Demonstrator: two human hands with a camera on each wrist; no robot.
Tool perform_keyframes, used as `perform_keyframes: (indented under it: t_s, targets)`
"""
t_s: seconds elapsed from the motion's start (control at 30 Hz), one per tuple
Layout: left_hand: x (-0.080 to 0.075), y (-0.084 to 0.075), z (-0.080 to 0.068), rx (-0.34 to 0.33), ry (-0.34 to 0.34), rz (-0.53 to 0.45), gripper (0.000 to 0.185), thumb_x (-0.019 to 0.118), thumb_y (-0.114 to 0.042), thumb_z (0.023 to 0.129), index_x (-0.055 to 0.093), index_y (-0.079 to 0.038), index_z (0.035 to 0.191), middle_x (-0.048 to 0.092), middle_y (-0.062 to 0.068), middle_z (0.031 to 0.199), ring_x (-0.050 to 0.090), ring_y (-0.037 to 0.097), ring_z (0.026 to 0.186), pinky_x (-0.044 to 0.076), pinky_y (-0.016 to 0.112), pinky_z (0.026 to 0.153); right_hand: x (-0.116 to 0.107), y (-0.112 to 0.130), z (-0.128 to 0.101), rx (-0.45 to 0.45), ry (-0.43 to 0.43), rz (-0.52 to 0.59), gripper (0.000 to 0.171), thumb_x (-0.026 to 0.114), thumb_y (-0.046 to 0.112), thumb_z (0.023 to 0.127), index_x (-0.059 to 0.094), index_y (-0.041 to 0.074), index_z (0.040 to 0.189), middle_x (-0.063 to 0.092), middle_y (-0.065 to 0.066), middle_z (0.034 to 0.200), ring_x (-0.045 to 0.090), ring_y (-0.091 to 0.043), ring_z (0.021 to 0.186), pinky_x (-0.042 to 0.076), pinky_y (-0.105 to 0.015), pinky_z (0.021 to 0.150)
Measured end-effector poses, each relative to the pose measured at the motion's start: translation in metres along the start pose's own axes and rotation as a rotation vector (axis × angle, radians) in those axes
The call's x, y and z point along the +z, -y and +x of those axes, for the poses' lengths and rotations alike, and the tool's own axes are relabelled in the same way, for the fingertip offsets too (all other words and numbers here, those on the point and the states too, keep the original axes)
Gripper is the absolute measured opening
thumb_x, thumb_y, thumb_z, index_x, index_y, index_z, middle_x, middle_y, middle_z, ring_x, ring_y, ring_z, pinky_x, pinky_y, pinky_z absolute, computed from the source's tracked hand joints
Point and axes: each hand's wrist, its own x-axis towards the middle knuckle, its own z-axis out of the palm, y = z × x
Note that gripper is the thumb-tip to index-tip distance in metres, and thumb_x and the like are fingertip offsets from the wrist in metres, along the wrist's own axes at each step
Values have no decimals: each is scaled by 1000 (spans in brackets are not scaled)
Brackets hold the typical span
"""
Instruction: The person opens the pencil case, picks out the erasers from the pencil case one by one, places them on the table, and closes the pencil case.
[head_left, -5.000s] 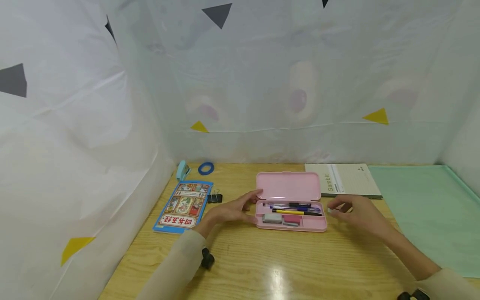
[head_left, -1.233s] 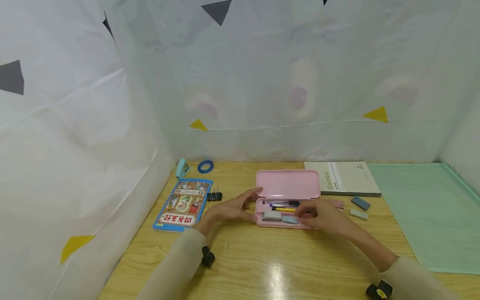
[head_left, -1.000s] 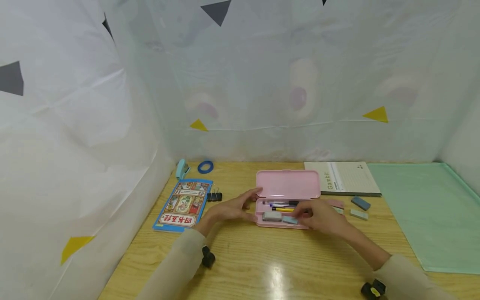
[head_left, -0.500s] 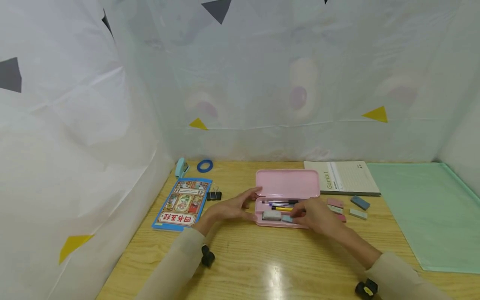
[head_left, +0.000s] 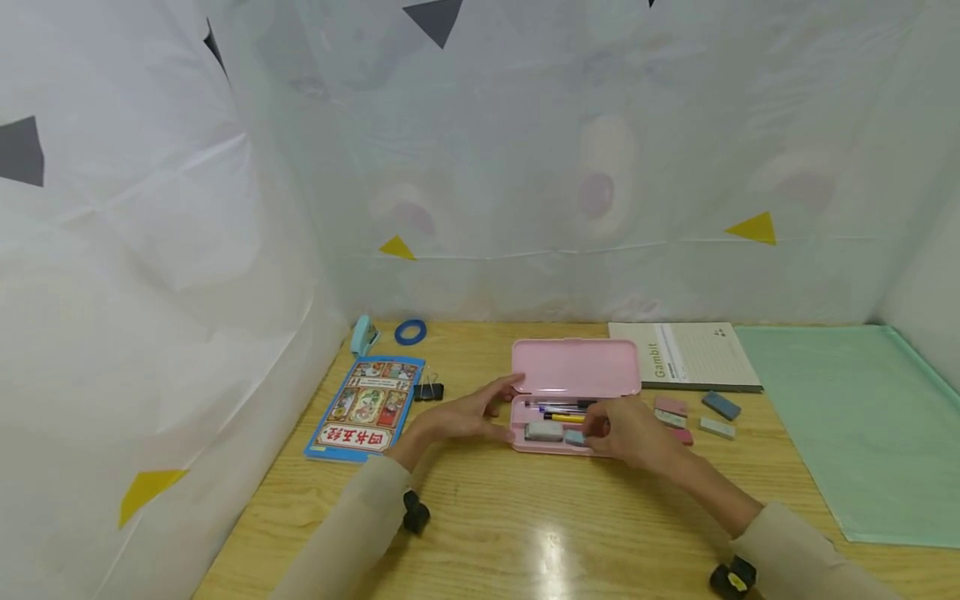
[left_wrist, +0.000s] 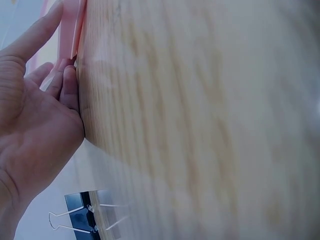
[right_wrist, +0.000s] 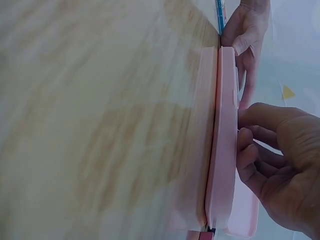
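open pink plastic pencil case (head_left: 574, 375) | left hand (head_left: 457, 419) flat-fingered against its left end | right hand (head_left: 633, 432) inside tray, fingers curled, grip unclear | small light-blue eraser (head_left: 573, 437) beside fingertips

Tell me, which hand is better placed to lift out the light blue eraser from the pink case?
The right hand, probably. Its fingers are inside the case, right at the blue eraser. The left hand rests against the case's left end, steadying it.
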Motion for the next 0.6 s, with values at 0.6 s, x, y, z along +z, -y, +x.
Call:
perform_keyframes:
  t_s: [0.6]
  targets:
    - [0, 2, 0, 3, 17, -15, 95, 78, -26, 95, 15, -39, 166, 34, 3, 159, 33, 19, 146, 30, 43, 121, -43, -26, -40, 166, -52, 101, 11, 82, 11, 89, 75, 15, 96, 71, 3, 94, 64, -7, 80, 54, -26, 65]
